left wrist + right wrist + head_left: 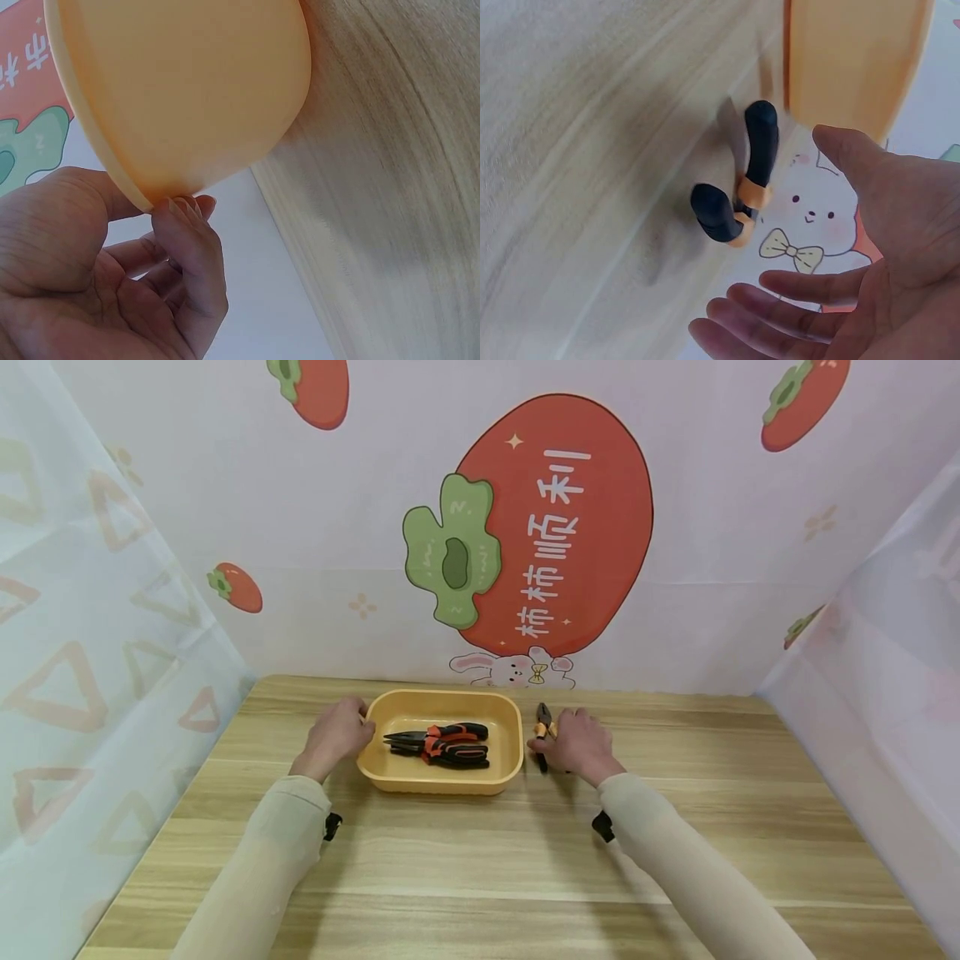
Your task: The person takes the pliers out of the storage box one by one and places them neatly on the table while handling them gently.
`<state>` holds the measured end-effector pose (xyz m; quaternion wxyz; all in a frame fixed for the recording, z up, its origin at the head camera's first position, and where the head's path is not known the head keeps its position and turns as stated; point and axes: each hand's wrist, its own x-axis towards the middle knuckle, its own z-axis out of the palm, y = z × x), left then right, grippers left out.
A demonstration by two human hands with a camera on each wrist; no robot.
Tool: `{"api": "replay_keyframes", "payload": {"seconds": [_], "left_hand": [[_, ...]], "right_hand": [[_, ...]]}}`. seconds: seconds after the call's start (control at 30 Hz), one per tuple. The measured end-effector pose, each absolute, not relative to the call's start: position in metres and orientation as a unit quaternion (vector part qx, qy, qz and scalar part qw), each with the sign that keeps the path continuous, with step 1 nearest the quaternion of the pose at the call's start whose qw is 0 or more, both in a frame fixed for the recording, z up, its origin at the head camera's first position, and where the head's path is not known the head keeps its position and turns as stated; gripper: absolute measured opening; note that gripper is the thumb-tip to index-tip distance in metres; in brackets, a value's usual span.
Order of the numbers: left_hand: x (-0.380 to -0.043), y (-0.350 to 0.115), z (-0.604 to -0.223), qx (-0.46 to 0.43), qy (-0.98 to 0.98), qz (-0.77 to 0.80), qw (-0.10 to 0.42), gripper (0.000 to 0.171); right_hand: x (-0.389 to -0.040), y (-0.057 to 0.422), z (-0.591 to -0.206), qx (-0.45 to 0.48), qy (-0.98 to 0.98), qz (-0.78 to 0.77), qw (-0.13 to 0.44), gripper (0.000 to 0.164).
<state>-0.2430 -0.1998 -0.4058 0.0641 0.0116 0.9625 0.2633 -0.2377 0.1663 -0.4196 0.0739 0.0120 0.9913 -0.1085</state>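
My left hand [337,737] is at the left end of a yellow plastic basin [442,786]; in the left wrist view its thumb and fingers pinch the basin's rim [101,154]. Inside the basin lie black-and-orange pliers [459,755], at least one with long pointed jaws, their handles to the right. Just right of the basin, smaller pliers with black and light-orange handles [759,154] lie on the table. Over these pliers is my right hand [576,743], partly hiding them from above. The right wrist view shows its thumb and fingers [810,285] spread apart, with the handles beyond the gap between them.
The wood-grain table [450,893] ends at a white back sheet [697,635] printed with persimmons and a rabbit. Similar white sheets [97,710] stand along the left and right sides. Black wrist straps [603,827] show at both sleeves.
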Motion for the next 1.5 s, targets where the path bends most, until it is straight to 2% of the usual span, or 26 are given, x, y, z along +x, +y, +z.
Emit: {"api": "replay_keyframes", "payload": {"seconds": [0.63,1.5], "left_hand": [[-0.242,-0.199,-0.406,0.015,0.961,0.27,0.062,0.037],[-0.241,-0.199,-0.406,0.014,0.96,0.272,0.069,0.036]], "right_hand": [[-0.224,0.179,-0.39,-0.049,0.987,-0.147,0.041,0.075],[-0.215,0.163,-0.358,-0.116,0.98,-0.154,0.042,0.079]]}}
